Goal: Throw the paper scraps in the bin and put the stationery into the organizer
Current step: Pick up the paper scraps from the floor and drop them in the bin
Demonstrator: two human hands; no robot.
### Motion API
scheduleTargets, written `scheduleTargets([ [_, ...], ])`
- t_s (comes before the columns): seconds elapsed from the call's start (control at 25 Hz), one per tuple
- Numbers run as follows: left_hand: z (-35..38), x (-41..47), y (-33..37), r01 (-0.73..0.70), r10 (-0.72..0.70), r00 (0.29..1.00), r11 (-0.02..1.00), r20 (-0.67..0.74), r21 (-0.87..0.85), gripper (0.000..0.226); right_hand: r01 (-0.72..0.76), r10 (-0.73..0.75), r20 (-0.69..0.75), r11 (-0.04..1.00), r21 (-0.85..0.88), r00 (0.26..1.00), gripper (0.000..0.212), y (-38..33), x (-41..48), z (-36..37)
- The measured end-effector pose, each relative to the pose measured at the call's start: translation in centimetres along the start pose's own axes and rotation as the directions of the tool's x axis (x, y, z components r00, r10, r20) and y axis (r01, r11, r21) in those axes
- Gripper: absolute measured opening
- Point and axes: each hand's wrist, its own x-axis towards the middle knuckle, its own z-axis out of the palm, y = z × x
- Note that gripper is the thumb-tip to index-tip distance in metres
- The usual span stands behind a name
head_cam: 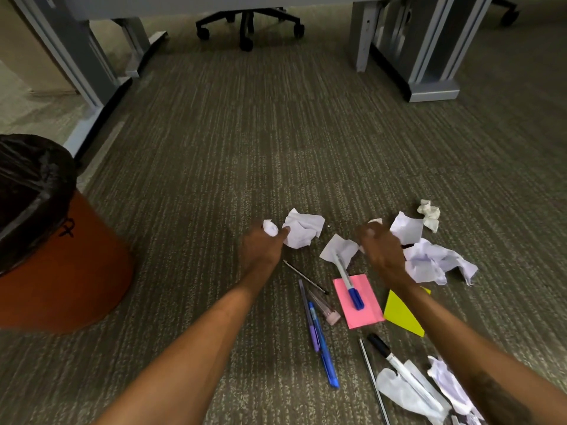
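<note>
My left hand [260, 245] is closed around a small white paper ball [270, 227], its fingertips touching a larger crumpled sheet [302, 228] on the carpet. My right hand [382, 251] is closed on a paper scrap [375, 221], beside a crumpled sheet [406, 227] and a big crumpled pile [435, 262]. A folded scrap [339, 248] lies between the hands. Pens lie nearer me: a white pen with blue cap [349, 283] on a pink sticky pad [358, 301], blue and purple pens [319, 338], a black marker [380, 348]. The orange bin [61, 271] with a black liner stands at left.
A yellow sticky pad [402, 314] lies by my right forearm. More crumpled paper [429, 213] sits far right and more scraps [405, 391] at the bottom right. Grey desk legs [92, 72] and an office chair base [248, 23] stand beyond. No organizer is in view.
</note>
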Motion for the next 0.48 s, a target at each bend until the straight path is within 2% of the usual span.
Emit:
scheduleTargets([
  [0.08,1.2,0.6,0.0,0.041,-0.050,0.993,0.996,0.105,0.085,0.067,0.061,-0.050,0.078,0.988,-0.145,0.996,0.033,0.5,-0.1,1.1],
  [0.16,2.3,0.4,0.0,0.071,-0.086,0.978,0.994,0.188,0.083,0.070,0.066,-0.042,0.116,0.976,-0.207,0.992,0.044,1.1,-0.2,2.2],
  [0.28,3.4,-0.3,-0.1,0.142,-0.151,0.981,0.987,0.124,0.077,0.068,0.100,-0.076,0.119,0.972,-0.214,0.990,0.047,1.9,-0.5,3.0],
  [0.36,3.4,-0.4,-0.1,0.207,-0.206,0.974,0.978,0.099,0.000,0.060,0.136,-0.121,0.076,0.966,-0.222,0.990,0.042,2.0,-0.9,3.0],
  [0.48,2.4,-0.2,-0.5,0.245,-0.215,0.967,0.932,0.139,-0.265,0.038,0.171,-0.175,-0.013,0.973,-0.156,0.984,0.025,1.5,-1.9,3.0],
])
